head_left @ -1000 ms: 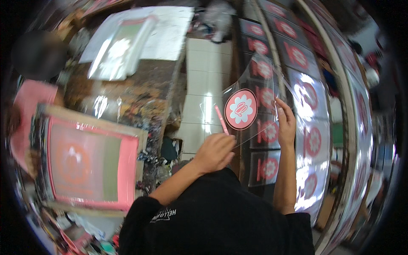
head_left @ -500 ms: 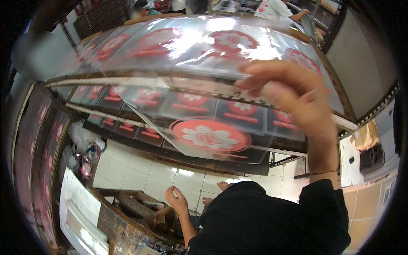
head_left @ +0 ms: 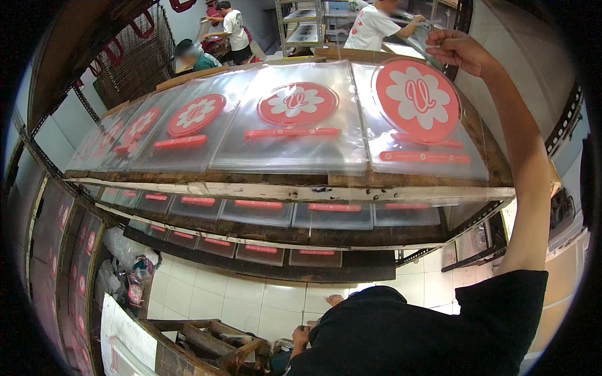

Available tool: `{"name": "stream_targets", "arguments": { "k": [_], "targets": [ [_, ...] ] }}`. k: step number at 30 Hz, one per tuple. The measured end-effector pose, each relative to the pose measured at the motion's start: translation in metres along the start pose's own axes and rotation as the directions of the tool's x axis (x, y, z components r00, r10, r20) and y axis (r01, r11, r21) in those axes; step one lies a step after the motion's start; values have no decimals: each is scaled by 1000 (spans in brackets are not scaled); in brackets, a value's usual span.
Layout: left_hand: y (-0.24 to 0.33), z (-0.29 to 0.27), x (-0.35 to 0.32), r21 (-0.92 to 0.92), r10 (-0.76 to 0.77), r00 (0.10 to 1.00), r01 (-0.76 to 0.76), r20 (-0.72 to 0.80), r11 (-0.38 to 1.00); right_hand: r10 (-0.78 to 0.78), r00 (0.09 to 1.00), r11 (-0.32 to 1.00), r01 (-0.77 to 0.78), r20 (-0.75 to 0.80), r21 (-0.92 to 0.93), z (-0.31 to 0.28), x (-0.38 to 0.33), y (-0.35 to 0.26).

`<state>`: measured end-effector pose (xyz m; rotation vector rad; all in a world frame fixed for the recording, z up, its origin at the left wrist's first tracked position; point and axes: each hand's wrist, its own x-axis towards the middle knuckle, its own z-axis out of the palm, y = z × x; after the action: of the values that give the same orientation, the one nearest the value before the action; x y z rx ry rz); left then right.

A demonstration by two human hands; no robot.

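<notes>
My right hand point(head_left: 461, 51) is raised at the upper right, fingers pinched together. From it hangs a clear plastic sheet point(head_left: 417, 103) with a red round flower print, tilted up over the right end of the top shelf. It overlaps another printed sheet lying there, whose red bar point(head_left: 426, 157) shows below. More printed clear sheets point(head_left: 298, 103) lie side by side along the shelf. My left hand point(head_left: 301, 338) is low beside my body, fingers curled; what it holds, if anything, is hidden.
Lower rack tiers point(head_left: 332, 216) hold more printed sheets. Another rack point(head_left: 72, 250) stands at left, near crumpled plastic point(head_left: 125, 247). A wooden crate point(head_left: 216, 341) is beside me. Several people work beyond the rack, one in a white shirt point(head_left: 370, 28).
My right hand has moved up and away, carrying the sheet from in front of the rack to above the top shelf's right end. The left hand has dropped closer to my body.
</notes>
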<state>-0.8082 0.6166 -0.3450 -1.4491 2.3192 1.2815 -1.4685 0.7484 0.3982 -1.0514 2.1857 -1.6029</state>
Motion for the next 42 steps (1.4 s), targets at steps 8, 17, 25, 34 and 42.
{"name": "stream_targets", "arguments": {
  "k": [8, 17, 25, 34, 42],
  "targets": [
    [-11, 12, -14, -250, -351, 935, 326, -60, 912, 249, 968, 961, -244, 20, -129, -61, 57, 113],
    [29, 1, -17, -172, -325, 944, 310, -64, 935, 263, 964, 964, -263, 28, 22, -33, 55, 125],
    [27, 11, -6, -176, -292, 956, 285, -13, 942, 221, 974, 975, -220, -48, 23, -23, 59, 122],
    [36, -7, -25, -228, -285, 957, 265, -61, 937, -382, 896, 595, 52, -225, -802, -34, 107, 86],
    [8, -12, -20, -208, -163, 950, 109, -265, 972, -548, 718, 603, 694, 429, -394, 221, 37, -96]
  ]
}}
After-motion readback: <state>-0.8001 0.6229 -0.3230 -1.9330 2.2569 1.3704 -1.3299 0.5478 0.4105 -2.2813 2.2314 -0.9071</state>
